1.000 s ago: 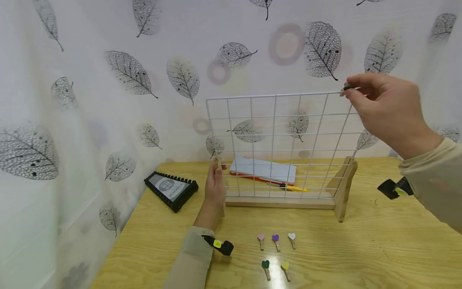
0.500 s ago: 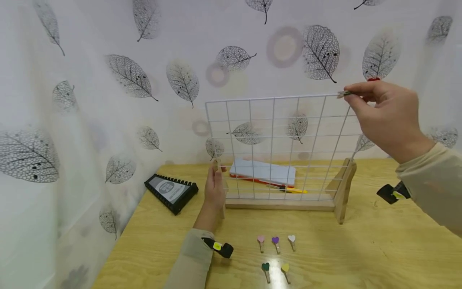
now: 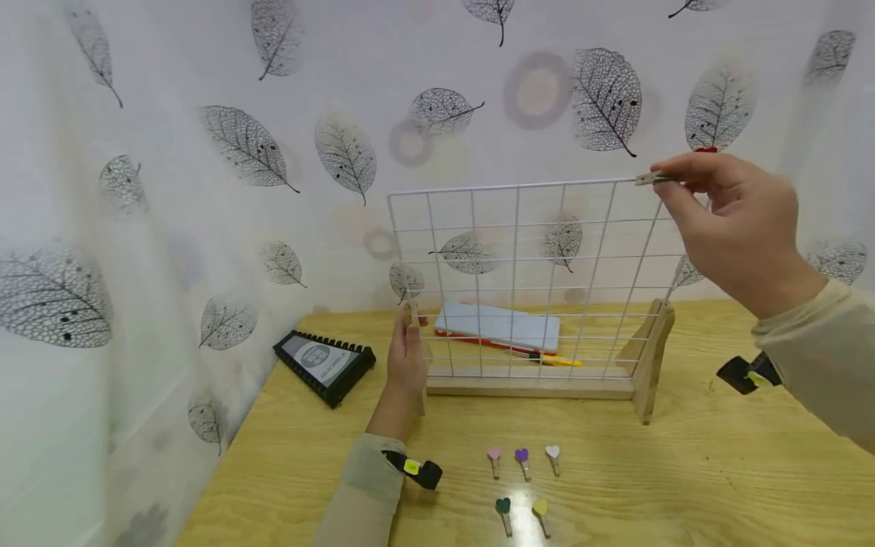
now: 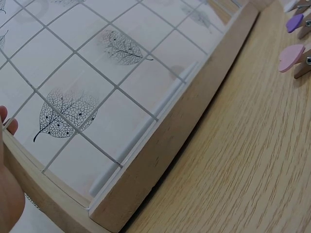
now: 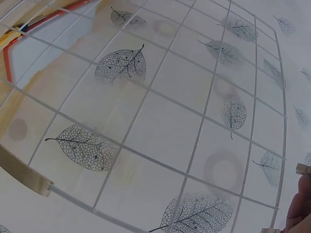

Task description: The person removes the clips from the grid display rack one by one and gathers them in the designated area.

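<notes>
My right hand (image 3: 738, 220) pinches a small wooden clothespin (image 3: 645, 179) between thumb and fingers, its tip at the top bar of a white wire grid (image 3: 516, 227), near the right corner. Whether it bites the wire cannot be told. A red piece (image 3: 706, 150) shows just behind that hand, mostly hidden. In the right wrist view, a wooden clip (image 5: 303, 169) is at the fingertips, and another wooden piece (image 5: 270, 230) shows at the bottom edge. My left hand (image 3: 408, 353) grips the left upright of the grid's wooden stand (image 3: 529, 387).
Heart-topped clothespins lie in front: pink (image 3: 494, 453), purple (image 3: 522, 454), white (image 3: 553, 452), green (image 3: 503, 505) and yellow (image 3: 540, 507). Behind the grid are a pale case (image 3: 499, 323) and a yellow-handled tool (image 3: 562, 361). A black rack (image 3: 324, 365) sits left; a leaf-patterned curtain hangs behind.
My right hand has turned the clothespin from tilted to nearly level and shifted it slightly left along the top bar. The red piece has come into view. My left hand keeps its hold.
</notes>
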Tool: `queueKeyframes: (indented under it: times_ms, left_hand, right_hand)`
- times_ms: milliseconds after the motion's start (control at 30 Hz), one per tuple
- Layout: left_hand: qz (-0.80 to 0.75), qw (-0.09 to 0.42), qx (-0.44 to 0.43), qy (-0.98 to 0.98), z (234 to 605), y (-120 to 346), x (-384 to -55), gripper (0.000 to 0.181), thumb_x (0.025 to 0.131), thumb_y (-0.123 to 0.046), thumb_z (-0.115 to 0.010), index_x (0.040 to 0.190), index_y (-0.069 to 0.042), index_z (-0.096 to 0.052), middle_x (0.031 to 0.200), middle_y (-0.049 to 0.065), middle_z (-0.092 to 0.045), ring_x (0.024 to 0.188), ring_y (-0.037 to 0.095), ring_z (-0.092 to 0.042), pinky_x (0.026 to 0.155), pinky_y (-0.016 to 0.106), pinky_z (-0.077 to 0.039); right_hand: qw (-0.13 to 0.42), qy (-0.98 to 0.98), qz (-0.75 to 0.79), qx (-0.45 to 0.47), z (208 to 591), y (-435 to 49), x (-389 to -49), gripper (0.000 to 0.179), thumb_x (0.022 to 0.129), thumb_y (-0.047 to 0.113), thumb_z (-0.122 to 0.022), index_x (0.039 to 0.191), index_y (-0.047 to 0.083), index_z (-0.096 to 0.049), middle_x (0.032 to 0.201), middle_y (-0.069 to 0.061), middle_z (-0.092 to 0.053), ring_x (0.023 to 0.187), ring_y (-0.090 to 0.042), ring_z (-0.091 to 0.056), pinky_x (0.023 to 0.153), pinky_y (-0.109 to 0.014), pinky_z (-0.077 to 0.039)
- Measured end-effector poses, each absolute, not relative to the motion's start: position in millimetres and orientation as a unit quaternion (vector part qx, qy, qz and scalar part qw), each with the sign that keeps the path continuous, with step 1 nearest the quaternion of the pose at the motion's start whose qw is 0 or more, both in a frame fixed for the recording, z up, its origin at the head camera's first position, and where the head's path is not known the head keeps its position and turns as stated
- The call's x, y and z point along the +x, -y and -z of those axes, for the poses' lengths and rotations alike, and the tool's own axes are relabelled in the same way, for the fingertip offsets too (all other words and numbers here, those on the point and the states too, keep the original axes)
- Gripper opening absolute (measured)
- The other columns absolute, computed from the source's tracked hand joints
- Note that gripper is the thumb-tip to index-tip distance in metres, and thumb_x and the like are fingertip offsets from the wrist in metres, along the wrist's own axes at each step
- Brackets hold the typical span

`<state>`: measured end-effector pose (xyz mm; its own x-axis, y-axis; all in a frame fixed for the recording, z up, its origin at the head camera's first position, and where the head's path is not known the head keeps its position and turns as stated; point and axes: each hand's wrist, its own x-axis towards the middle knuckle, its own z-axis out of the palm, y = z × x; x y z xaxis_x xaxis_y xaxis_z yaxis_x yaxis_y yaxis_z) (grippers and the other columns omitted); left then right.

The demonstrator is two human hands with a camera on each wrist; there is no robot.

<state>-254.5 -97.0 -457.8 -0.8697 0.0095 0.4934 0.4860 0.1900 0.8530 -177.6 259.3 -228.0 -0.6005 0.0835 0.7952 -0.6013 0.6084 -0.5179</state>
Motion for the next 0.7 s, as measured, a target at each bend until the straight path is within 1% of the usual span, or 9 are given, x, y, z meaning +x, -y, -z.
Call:
queueKeyframes:
  times_ms: [67,100,200,267,333,367,467,567,700]
  left_hand:
    - [0.614,0.194,-0.162,0.748,458,96,-255,0.032,0.113,-0.02,-0.026,0.134,-0.007,-0.045,0.128,0.017,-0.053,0.094,0.017,-0.044,0.084,0.034,-0.036]
    - [0.615,0.193,-0.161,0.748,458,96,-255,0.032,0.113,-0.018,-0.027,0.135,-0.006,-0.046,0.127,0.017,-0.053,0.088,0.016,-0.043,0.081,0.033,-0.036]
    - [0.621,0.183,-0.158,0.746,457,95,-255,0.032,0.112,-0.01,-0.025,0.135,-0.001,-0.044,0.126,0.021,-0.053,0.077,0.017,-0.037,0.075,0.032,-0.035]
    - [0.623,0.179,-0.157,0.745,456,95,-254,0.032,0.111,-0.007,-0.024,0.135,0.001,-0.043,0.127,0.023,-0.052,0.082,0.019,-0.039,0.079,0.032,-0.035]
    - [0.625,0.179,-0.158,0.743,455,94,-254,0.032,0.111,-0.006,-0.023,0.135,0.003,-0.042,0.127,0.025,-0.051,0.094,0.023,-0.045,0.087,0.034,-0.036]
    - [0.623,0.182,-0.158,0.744,456,94,-253,0.032,0.111,-0.007,-0.023,0.136,0.002,-0.042,0.127,0.025,-0.051,0.101,0.023,-0.046,0.091,0.035,-0.036]
    - [0.615,0.195,-0.164,0.746,457,94,-253,0.032,0.112,-0.013,-0.024,0.135,-0.001,-0.043,0.127,0.024,-0.051,0.101,0.024,-0.046,0.09,0.036,-0.036]
    - [0.607,0.205,-0.173,0.748,457,94,-253,0.032,0.112,-0.02,-0.024,0.131,-0.003,-0.044,0.126,0.025,-0.052,0.085,0.021,-0.04,0.079,0.035,-0.035]
    - [0.612,0.206,-0.18,0.742,458,95,-253,0.033,0.112,-0.023,-0.025,0.131,-0.004,-0.045,0.127,0.025,-0.052,0.084,0.023,-0.04,0.079,0.034,-0.035]
  right_hand:
    - [0.404,0.791,-0.423,0.181,233,-259,-174,0.019,0.095,0.005,-0.067,0.113,0.001,-0.074,0.096,0.014,-0.071,0.084,-0.005,-0.062,0.068,-0.018,-0.038]
    - [0.393,0.793,-0.428,0.185,236,-258,-172,0.02,0.094,0.003,-0.068,0.113,0.001,-0.074,0.096,0.013,-0.071,0.084,-0.006,-0.062,0.069,-0.017,-0.038]
    - [0.364,0.809,-0.422,0.187,247,-257,-164,0.021,0.093,0.001,-0.069,0.114,0.003,-0.074,0.097,0.016,-0.072,0.084,-0.004,-0.063,0.064,-0.016,-0.037]
    - [0.341,0.822,-0.416,0.188,254,-256,-158,0.022,0.092,0.001,-0.071,0.114,0.005,-0.074,0.097,0.018,-0.072,0.085,-0.001,-0.064,0.066,-0.016,-0.038]
    - [0.318,0.832,-0.414,0.189,261,-254,-152,0.022,0.092,0.001,-0.072,0.112,0.007,-0.074,0.097,0.018,-0.072,0.086,0.0,-0.063,0.064,-0.016,-0.037]
    - [0.306,0.837,-0.412,0.191,264,-253,-149,0.021,0.091,0.001,-0.072,0.111,0.007,-0.074,0.098,0.017,-0.072,0.086,0.0,-0.063,0.065,-0.015,-0.039]
    - [0.263,0.846,-0.42,0.196,275,-249,-141,0.017,0.092,0.002,-0.073,0.107,0.01,-0.074,0.098,0.013,-0.073,0.085,-0.003,-0.065,0.061,-0.017,-0.041]
    - [0.219,0.858,-0.419,0.203,289,-247,-134,0.014,0.093,0.004,-0.072,0.105,0.013,-0.073,0.097,0.01,-0.073,0.08,-0.005,-0.066,0.055,-0.021,-0.042]
    - [0.148,0.874,-0.412,0.213,311,-244,-126,0.011,0.095,0.007,-0.071,0.104,0.014,-0.073,0.096,0.004,-0.074,0.078,-0.006,-0.067,0.057,-0.023,-0.048]
